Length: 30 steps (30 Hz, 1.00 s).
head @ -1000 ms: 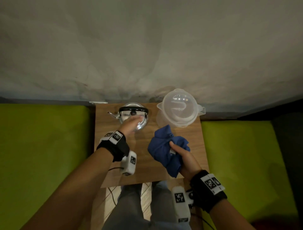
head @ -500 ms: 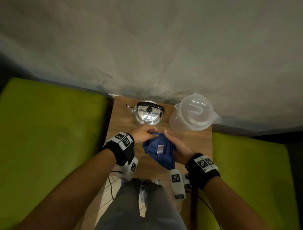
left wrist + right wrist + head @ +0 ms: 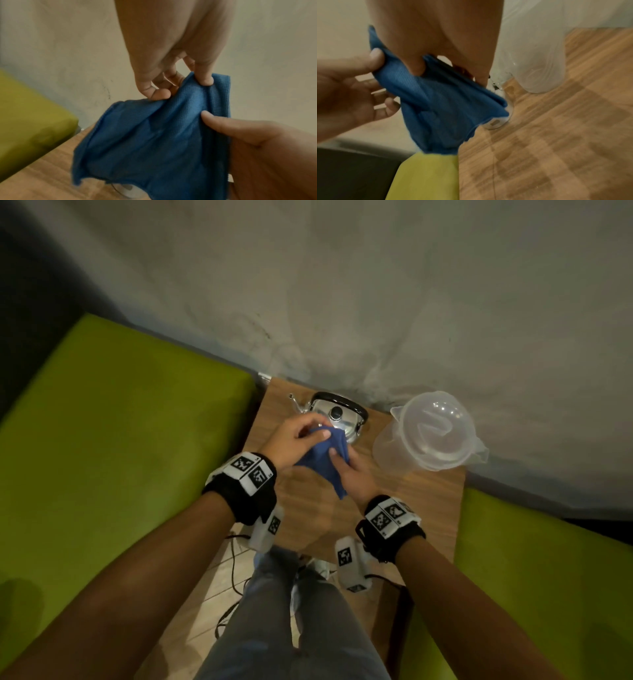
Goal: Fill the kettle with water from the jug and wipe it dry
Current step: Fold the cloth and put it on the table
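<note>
Both the left hand (image 3: 289, 441) and right hand (image 3: 356, 479) pinch a blue cloth (image 3: 323, 462) just before the steel kettle (image 3: 337, 417). A lidded clear jug (image 3: 428, 433) stands to its right on the wooden counter (image 3: 424, 508).

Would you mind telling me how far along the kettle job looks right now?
Pouring looks finished: the jug stands closed beside the lidded kettle. In hand: the left hand and right hand both pinch the cloth just in front of the kettle. Left: wiping it dry; any wetness can't be judged.
</note>
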Tool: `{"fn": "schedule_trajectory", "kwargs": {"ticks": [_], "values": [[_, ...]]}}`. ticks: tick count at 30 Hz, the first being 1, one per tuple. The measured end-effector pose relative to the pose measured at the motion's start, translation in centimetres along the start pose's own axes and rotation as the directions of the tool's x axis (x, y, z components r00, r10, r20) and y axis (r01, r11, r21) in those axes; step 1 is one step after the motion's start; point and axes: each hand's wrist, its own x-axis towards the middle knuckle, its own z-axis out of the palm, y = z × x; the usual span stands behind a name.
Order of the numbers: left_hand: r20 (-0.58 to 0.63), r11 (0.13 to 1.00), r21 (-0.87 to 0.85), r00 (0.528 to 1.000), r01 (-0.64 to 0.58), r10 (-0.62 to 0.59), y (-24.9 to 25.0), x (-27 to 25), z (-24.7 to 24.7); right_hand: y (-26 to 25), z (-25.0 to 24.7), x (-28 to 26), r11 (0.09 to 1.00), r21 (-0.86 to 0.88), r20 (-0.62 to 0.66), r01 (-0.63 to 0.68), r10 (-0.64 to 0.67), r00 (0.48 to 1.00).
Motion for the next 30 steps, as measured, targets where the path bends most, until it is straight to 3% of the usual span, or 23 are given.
{"fn": "schedule_trajectory", "kwargs": {"ticks": [2,5,10,12,14,17,20,22,24,26,30], "values": [[-0.072,1.0,0.025,0.997,-0.006,0.008,0.3,0.4,-0.6,-0.4,0.6,0.5,0.995,-0.031,-0.021,0.096,-0.096,0.995],[-0.189,0.998,0.05,0.982,0.023,-0.013,-0.1,0.3,-1.6,-0.7,0.6,1.1,0.993,-0.056,-0.004,0.103,-0.103,0.995],[-0.282,0.947,0.039,0.913,0.318,-0.295,-4.6,-3.3,-3.5,-0.6,0.6,1.6,0.983,-0.183,0.066,0.029,-0.017,0.998],[-0.263,0.872,0.067,0.852,0.485,-0.453,-7.6,-6.7,-3.8,0.5,1.5,2.0,0.975,-0.221,0.048,-0.03,0.042,0.998],[-0.223,0.793,0.009,0.774,0.61,-0.593,-10.3,-10.8,-3.5,2.2,2.7,2.6,0.961,-0.2,0.063,-0.19,0.206,0.976],[-0.117,0.714,0.153,0.73,0.684,-0.674,-14.0,-16.7,-2.5,3.3,5.2,3.6,0.91,-0.106,0.051,-0.401,0.407,0.912],[-0.03,0.488,0.35,0.53,0.8,-0.847,-16.6,-21.7,-1.0,3.6,8.0,4.3,0.883,0.056,0.103,-0.465,0.458,0.883],[0.007,0.426,0.393,0.46,0.815,-0.888,-17.7,-24.3,-0.1,4.9,9.2,5.3,0.871,0.145,0.103,-0.469,0.458,0.883],[0.024,0.419,0.376,0.444,0.826,-0.896,-18.1,-26.0,0.7,8.4,9.6,7.1,0.853,0.211,0.096,-0.477,0.468,0.879],[0.025,0.453,0.329,0.472,0.829,-0.881,-18.4,-27.3,1.0,10.7,8.8,7.6,0.856,0.217,0.067,-0.469,0.466,0.882],[-0.02,0.451,0.246,0.47,0.858,-0.882,-19.6,-29.3,0.2,11.6,6.5,5.8,0.884,0.155,-0.132,-0.441,0.461,0.878]]}}
